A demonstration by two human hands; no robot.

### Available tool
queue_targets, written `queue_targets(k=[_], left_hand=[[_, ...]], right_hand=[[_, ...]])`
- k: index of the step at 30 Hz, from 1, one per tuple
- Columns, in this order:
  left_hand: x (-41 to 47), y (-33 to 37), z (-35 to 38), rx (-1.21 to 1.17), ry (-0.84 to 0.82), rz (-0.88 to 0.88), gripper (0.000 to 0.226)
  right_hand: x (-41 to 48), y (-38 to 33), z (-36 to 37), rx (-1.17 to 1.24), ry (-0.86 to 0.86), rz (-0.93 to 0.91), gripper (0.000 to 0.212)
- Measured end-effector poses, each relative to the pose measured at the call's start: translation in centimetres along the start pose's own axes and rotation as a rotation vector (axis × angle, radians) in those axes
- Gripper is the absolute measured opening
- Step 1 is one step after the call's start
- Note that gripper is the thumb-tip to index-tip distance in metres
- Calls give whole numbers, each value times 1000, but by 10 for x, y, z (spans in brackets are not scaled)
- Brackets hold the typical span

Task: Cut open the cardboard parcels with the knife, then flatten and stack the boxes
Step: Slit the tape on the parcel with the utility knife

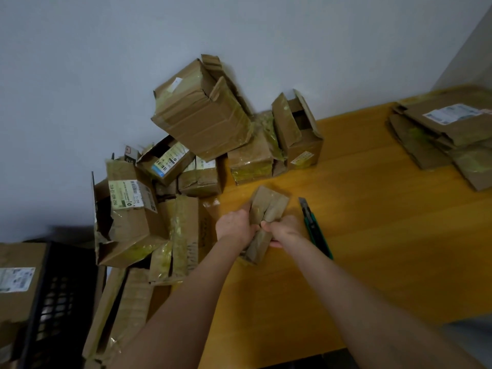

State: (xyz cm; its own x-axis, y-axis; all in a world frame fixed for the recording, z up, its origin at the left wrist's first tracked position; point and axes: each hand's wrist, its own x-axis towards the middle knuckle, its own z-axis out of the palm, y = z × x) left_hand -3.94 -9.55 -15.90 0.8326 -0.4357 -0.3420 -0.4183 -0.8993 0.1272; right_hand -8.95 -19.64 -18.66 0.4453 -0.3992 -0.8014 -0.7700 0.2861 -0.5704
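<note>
A small brown cardboard box, wrapped in clear tape, lies on the wooden table in front of me. My left hand grips its left side and my right hand grips its right side, fingers curled into the middle seam. Its flaps spread apart at the far end. A green utility knife lies on the table just right of my right hand, blade end pointing away from me.
A jumbled pile of taped cardboard parcels fills the table's left side against the grey wall. Flattened boxes are stacked at the far right. A black crate stands at lower left beside the table.
</note>
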Motion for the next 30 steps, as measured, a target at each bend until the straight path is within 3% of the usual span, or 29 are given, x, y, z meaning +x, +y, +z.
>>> queue_targets(k=[5, 7, 10, 12, 14, 17, 20, 22, 24, 26, 30], left_hand=[[4, -6, 0, -21, -39, 19, 63], [9, -12, -4, -238, -176, -33, 62], [9, -11, -14, -750, -348, -151, 55], [4, -4, -17, -867, -409, -161, 53], [1, 0, -17, -901, -387, -150, 58], [-1, 1, -18, -986, -342, -184, 84], [-5, -1, -18, -1069, -317, -207, 77], [-8, -3, -15, -1100, -261, -219, 68], [-10, -7, -12, -1149, -232, -239, 67], [-11, -12, -8, -1186, -224, -249, 68], [-12, -19, 1, -1223, -205, -252, 71]], right_hand=[[1, 6, -6, -40, -48, -34, 29], [-2, 8, -16, -108, -117, -71, 33], [-2, 11, -34, -114, -114, -108, 34], [-3, 11, -42, -79, -99, -103, 34], [-4, 10, -46, -26, -63, -138, 33], [-9, 0, -53, -43, 10, -285, 40], [-10, -5, -64, -242, 139, -393, 36], [-5, 2, -74, -542, 316, -358, 37], [0, 18, -84, -815, 381, -243, 44], [6, 35, -87, -898, 340, -143, 59], [14, 50, -82, -910, 328, -143, 39]])
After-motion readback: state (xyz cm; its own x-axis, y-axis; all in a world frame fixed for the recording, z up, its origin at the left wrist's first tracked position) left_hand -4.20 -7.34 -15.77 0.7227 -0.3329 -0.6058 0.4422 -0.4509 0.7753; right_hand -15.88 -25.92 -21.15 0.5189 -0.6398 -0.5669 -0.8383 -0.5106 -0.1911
